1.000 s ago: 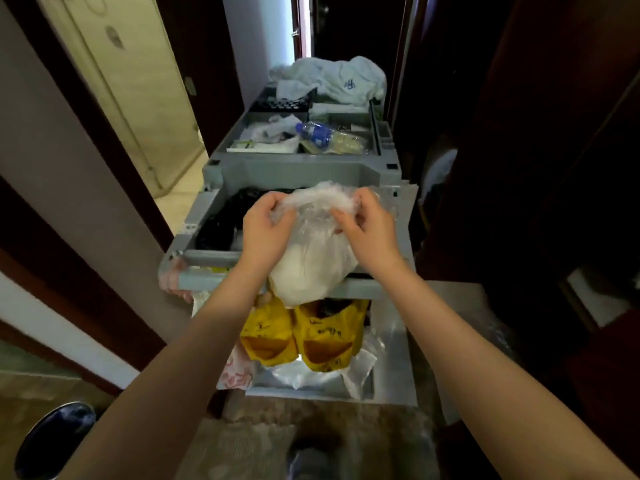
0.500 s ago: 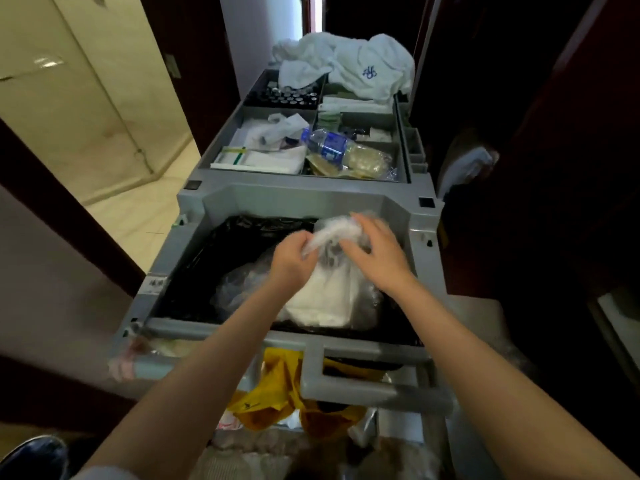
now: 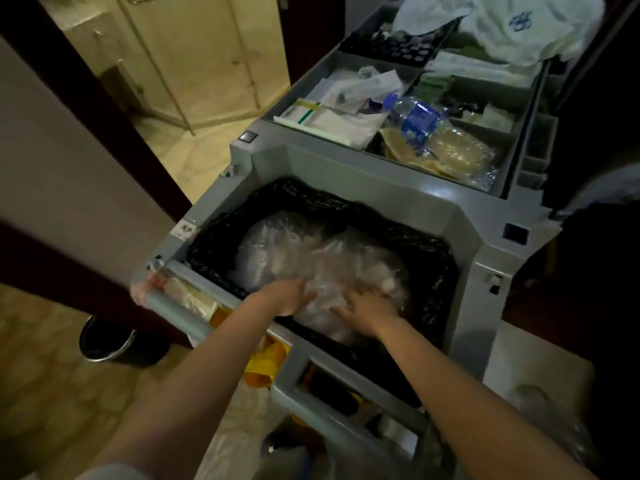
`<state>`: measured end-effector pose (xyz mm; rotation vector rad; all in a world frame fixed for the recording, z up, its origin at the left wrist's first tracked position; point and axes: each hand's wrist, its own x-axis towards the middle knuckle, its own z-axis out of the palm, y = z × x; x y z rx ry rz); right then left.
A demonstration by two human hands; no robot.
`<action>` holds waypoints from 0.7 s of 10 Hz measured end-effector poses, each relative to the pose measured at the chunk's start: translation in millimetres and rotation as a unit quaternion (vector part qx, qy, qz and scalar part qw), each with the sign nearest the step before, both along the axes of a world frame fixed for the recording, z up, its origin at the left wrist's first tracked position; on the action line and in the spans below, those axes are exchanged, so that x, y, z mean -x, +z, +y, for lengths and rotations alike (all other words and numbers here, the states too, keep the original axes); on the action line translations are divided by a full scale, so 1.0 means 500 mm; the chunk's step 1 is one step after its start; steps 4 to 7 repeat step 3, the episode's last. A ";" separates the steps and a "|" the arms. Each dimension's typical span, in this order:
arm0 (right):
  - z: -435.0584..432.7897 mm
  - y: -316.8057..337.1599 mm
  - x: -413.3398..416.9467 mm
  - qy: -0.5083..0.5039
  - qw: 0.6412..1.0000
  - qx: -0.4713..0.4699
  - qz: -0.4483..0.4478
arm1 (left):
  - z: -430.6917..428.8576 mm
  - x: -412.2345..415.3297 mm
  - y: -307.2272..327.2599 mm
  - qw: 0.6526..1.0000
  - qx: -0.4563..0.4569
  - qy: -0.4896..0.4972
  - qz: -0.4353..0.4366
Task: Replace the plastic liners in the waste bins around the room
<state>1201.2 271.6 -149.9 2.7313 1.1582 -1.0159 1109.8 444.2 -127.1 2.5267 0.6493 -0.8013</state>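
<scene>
Nearest the camera, both forearms are reaching forward over the cart's (image 3: 485, 244) grey handle (image 3: 180, 315).

The left hand (image 3: 284, 297) is lying palm-down on the clear bag (image 3: 322, 268), fingers apart and flat rather than curled, though blur is softening the outline. The right hand (image 3: 367, 311) is doing the same just beside it, fingers spread. Neither hand is gripping; both are pressing the bag downward.

The clear bag, full of pale crumpled waste, is sitting inside the cart's rubbish compartment, resting on the black sack (image 3: 440, 271) that is lining it. Judgement: this is a used liner, already pulled and now being packed down, so the removal and disposal half of one bin looks done.

Left of the handle, well apart from the hands, a round dark bin (image 3: 104, 356) is standing upright on the floor. Its inside is reading dark; I cannot tell whether a liner is in it. Judgement: fitting a fresh liner is likely what is left here, and any other bins in the room are lying out of view.

Yellow bags (image 3: 266, 362) are hanging below the handle.

Further off, the supply tray (image 3: 298, 81) is holding packets and a water bottle (image 3: 415, 119) on its side. Farthest, white towels (image 3: 519, 26) are lying heaped on the cart's end.
</scene>
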 end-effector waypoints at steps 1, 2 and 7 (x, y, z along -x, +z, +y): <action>0.006 0.013 -0.015 0.004 1.000 0.002 0.014 | -0.008 -0.009 0.013 1.000 -0.013 -0.002 0.024; 0.004 0.032 -0.020 -0.004 0.999 -0.018 0.049 | -0.009 -0.005 0.022 0.999 -0.034 0.028 -0.028; 0.012 0.082 -0.035 0.033 0.998 -0.050 0.001 | -0.005 0.006 0.051 0.990 -0.045 0.060 -0.124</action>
